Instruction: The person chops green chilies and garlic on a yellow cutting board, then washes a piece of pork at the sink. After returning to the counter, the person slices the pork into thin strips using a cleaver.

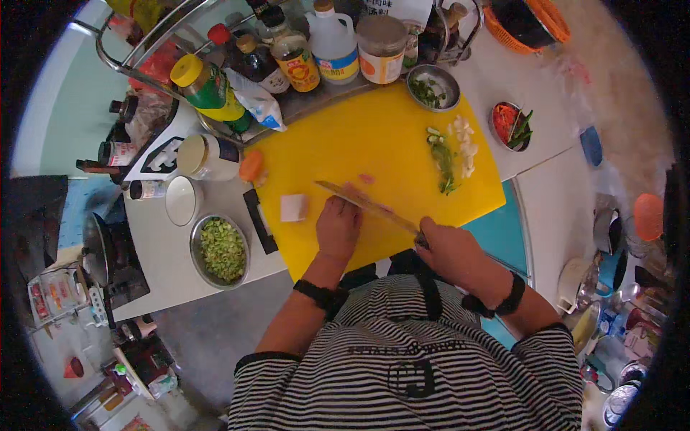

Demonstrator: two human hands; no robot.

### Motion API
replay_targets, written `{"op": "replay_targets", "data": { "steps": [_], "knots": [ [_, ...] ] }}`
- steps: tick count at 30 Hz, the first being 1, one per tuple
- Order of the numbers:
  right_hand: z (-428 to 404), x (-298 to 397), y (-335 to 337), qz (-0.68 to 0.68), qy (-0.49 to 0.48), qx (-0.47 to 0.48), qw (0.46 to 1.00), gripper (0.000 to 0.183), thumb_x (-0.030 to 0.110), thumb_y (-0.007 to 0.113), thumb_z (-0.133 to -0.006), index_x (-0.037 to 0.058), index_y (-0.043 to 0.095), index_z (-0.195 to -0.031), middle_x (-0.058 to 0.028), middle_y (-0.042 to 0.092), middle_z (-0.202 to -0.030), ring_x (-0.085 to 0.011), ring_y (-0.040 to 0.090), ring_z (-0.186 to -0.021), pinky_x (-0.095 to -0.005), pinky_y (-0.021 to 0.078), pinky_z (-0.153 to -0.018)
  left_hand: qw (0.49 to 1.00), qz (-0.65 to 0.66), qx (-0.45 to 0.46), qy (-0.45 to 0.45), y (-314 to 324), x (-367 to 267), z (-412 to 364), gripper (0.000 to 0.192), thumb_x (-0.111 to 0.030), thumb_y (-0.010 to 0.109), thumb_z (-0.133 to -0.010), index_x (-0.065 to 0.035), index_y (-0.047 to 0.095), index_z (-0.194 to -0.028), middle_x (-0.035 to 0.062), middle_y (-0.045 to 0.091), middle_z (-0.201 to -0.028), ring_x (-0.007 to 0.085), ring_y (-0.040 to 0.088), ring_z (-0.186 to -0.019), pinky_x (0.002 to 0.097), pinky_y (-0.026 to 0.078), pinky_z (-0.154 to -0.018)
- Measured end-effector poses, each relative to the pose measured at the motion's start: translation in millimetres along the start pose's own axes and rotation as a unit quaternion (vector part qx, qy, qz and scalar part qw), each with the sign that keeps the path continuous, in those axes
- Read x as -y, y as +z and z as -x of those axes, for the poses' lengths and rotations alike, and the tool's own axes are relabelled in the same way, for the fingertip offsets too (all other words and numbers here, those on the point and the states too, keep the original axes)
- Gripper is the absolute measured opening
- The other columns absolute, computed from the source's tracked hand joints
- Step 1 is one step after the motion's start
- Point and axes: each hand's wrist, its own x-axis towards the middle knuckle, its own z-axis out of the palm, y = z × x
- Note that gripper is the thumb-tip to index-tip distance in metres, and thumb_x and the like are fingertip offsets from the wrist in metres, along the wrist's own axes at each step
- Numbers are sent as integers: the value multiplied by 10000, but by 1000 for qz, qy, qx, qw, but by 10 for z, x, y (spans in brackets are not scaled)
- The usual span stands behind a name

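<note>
My right hand (450, 245) is closed round the handle of a kitchen knife (372, 206), whose blade points to the upper left over a yellow cutting board (334, 129). Against the blade, my left hand (338, 226) presses down with curled fingers; what lies under them is mostly hidden. Small pink slices, perhaps meat (367, 178), lie beside the blade. A pale pink block (294, 208) rests left of my left hand. Near the board's left edge is an orange piece of food, possibly carrot (251, 166). Sliced green pepper (443, 161) and garlic cloves (467, 148) lie at the right.
A metal bowl of chopped green vegetable (222, 251) and a white bowl (181, 201) stand left. Beyond the board is a metal rack (329, 99) with several bottles and jars. Small metal bowls hold chopped greens (428, 91) and red and green peppers (509, 126) at the right.
</note>
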Motion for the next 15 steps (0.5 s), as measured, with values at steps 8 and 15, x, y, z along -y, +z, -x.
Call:
{"op": "replay_targets", "data": {
  "steps": [8,15],
  "knots": [
    [-168,0,212,-4,12,13,1000,291,225,580,-828,14,425,-956,-204,605,-724,-401,597,-695,-497,464,-612,999,6,-19,37,23,35,17,268,-114,654,-735,-47,588,-985,134,593,-974,331,557,-898,411,494,-740],
    [-758,-9,522,-11,-50,-59,997,294,241,565,-834,9,439,-963,-216,610,-740,-404,598,-696,-503,463,-616,998,-5,-41,43,56,18,11,255,-94,667,-715,-59,605,-960,114,598,-1018,301,571,-929,373,497,-769]
  ]
}}
